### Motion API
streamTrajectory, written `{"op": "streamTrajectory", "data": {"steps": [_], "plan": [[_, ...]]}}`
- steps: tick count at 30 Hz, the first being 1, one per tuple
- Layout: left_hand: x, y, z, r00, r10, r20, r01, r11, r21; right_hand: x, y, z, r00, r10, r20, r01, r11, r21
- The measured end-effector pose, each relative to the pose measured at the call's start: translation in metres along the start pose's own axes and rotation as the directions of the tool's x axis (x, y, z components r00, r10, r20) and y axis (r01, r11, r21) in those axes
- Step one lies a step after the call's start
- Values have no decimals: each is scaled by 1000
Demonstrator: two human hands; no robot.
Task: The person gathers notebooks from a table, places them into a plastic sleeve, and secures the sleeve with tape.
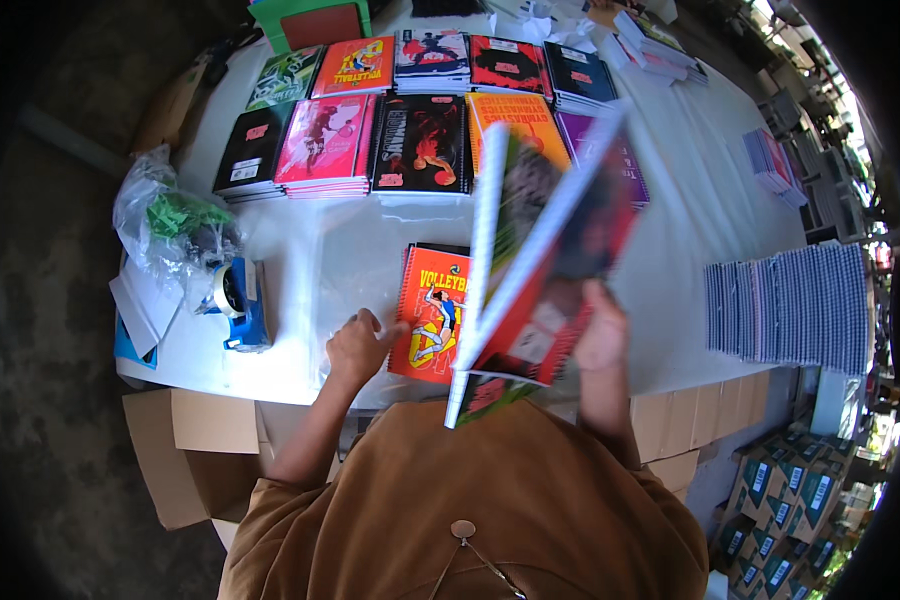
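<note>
My right hand [602, 335] grips spiral notebooks [570, 260] with red-and-black and green covers, raised over the table and fanned apart, blurred by motion. Beneath them lies an orange-red spiral notebook [428, 325] with a jumping player on its cover, on top of a dark one that shows at its upper edge. My left hand [360, 348] is at that notebook's left side, fingers curled in and empty, the thumb against the spiral edge. The raised notebooks hide the right part of the orange-red one.
Two rows of notebook piles [325, 140] stand across the white-covered table [340, 230]. Left are a plastic bag [170, 215] and a blue tape dispenser [242, 305]. A tall notebook stack [785, 308] stands right. Cardboard boxes [192, 460] sit below the near edge.
</note>
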State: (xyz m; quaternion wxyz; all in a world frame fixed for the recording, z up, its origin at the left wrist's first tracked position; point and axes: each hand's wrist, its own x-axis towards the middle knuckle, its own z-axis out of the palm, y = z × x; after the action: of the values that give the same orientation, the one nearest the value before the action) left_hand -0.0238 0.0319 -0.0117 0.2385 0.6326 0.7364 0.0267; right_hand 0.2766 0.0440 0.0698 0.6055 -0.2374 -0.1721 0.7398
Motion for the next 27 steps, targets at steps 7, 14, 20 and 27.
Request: {"op": "streamTrajectory", "data": {"steps": [7, 14, 20, 27], "plan": [[8, 27, -54, 946, 40, -322, -172, 904, -392, 22, 84, -99, 896, -387, 219, 72, -359, -930], [-54, 113, -145, 501, 771, -393, -682, 631, 369, 10, -27, 111, 846, 129, 518, 477, -618, -625], [-21, 63, -73, 960, 141, -243, -235, 875, -422, 82, -36, 128, 358, -319, 878, 476, -747, -465], [0, 16, -19, 902, -96, 422, 13, 980, 196, 308, 0, 26, 728, -274, 629, 408, -565, -717]]}}
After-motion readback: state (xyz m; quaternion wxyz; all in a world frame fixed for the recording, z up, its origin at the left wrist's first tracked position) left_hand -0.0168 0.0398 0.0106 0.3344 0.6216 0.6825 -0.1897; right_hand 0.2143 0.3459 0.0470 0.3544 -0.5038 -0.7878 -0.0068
